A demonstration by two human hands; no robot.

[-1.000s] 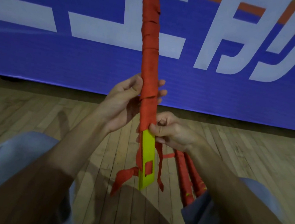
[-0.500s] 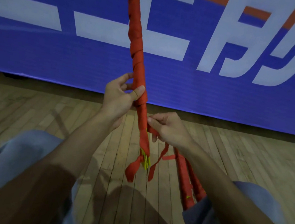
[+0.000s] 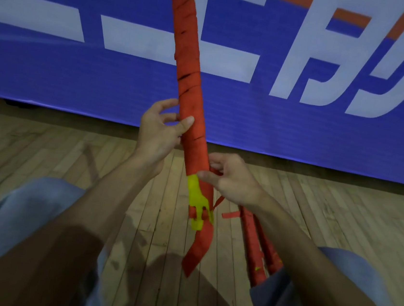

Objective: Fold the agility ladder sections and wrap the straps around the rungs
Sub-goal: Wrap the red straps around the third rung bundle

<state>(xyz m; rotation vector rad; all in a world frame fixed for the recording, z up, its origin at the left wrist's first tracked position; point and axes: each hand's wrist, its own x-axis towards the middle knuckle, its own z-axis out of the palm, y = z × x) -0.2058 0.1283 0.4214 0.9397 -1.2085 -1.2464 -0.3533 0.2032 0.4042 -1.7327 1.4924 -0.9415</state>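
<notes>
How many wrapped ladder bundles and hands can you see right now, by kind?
held bundle: 1
bundles by the right leg: 2
hands, left hand and right hand: 2
total: 5

Red strap [image 3: 191,81] wrapping, yellow rungs [image 3: 197,197], blue-white banner [image 3: 78,76], tan plank floor [image 3: 45,150]

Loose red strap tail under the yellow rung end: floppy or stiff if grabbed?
Probably floppy: the strap tail hangs curved and twisted below the yellow rung end. Likely light, a thin flat ribbon. The wrapped bundle above looks stiff by contrast, standing straight though held only low down.
</notes>
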